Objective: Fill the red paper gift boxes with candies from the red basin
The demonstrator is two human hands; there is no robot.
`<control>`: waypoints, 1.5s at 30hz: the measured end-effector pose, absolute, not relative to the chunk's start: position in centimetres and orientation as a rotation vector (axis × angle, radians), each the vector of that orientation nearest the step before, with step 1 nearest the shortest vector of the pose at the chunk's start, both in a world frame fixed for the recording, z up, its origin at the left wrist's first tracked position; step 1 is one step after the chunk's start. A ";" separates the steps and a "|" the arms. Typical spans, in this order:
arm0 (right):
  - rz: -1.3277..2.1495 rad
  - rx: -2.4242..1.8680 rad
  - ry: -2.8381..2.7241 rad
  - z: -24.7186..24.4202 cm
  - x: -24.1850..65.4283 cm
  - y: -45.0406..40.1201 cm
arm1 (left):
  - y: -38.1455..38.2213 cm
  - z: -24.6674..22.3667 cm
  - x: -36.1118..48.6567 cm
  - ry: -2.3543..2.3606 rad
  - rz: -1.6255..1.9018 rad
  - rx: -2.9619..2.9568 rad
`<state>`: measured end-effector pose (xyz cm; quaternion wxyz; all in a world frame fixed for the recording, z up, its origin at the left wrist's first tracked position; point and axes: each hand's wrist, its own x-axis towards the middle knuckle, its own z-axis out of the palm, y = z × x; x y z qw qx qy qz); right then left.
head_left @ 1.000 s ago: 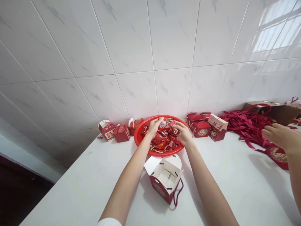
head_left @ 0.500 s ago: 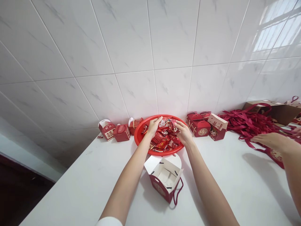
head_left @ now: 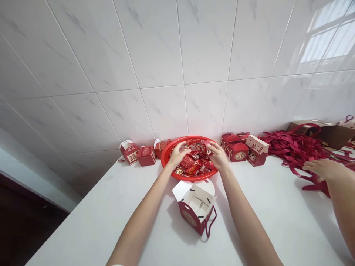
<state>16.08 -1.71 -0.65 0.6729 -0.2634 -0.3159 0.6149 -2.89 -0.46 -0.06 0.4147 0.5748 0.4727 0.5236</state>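
Observation:
My left hand (head_left: 178, 154) is over the left side of a red plastic basket (head_left: 164, 157), its thumb and fingers curved but apart. Several red wrapped candies (head_left: 193, 167) fill the basket. At the basket's right side, the fingers of my right hand (head_left: 219, 157) pinch a pinkish-red wrapped candy (head_left: 206, 146), partly hidden by them. Between my forearms, in front of the basket, stands a dark red gift box (head_left: 191, 217) with its white flaps spread and its inside showing bare. A dark red cord handle (head_left: 212, 223) hangs from its right side.
Small red gift boxes (head_left: 146, 156) stand left of the basket, and others (head_left: 237, 151) to its right. A heap of dark red ribbons (head_left: 291, 146) lies farther right, before a brown carton (head_left: 330, 133). Another person's hand (head_left: 321, 168) reaches in there. A tiled wall (head_left: 205, 107) rises behind.
My left hand's fingers have moved left, away from the printed candy packets at the back of the basket. My right hand stays at the right side with a candy. The other person's hand has shifted slightly.

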 end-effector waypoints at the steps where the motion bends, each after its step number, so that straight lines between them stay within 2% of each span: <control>1: 1.417 -0.584 -0.748 -0.4 16.0 -2.0 | -1.1 -0.1 -3.2 1.172 1.306 1.479; 7: 1.607 -0.504 -1.049 2.7 15.5 -5.0 | -6.2 1.8 -4.1 0.986 1.465 1.577; 16: 1.466 -0.566 -1.321 6.7 17.1 -10.8 | -13.5 5.0 -5.2 0.922 1.333 1.590; 30: 1.391 -0.730 -1.587 7.4 19.3 -14.1 | -14.8 4.5 -4.6 0.820 1.094 1.647; 35: 1.304 -0.819 -1.751 7.7 20.2 -14.7 | -14.6 4.3 -5.8 1.043 0.924 1.837; 40: 1.304 -0.887 -1.936 7.7 19.6 -14.8 | -15.5 4.9 -6.4 1.364 0.556 2.097; 45: 1.345 -0.867 -2.162 7.0 17.8 -14.3 | -16.2 5.4 -6.9 1.373 0.218 2.181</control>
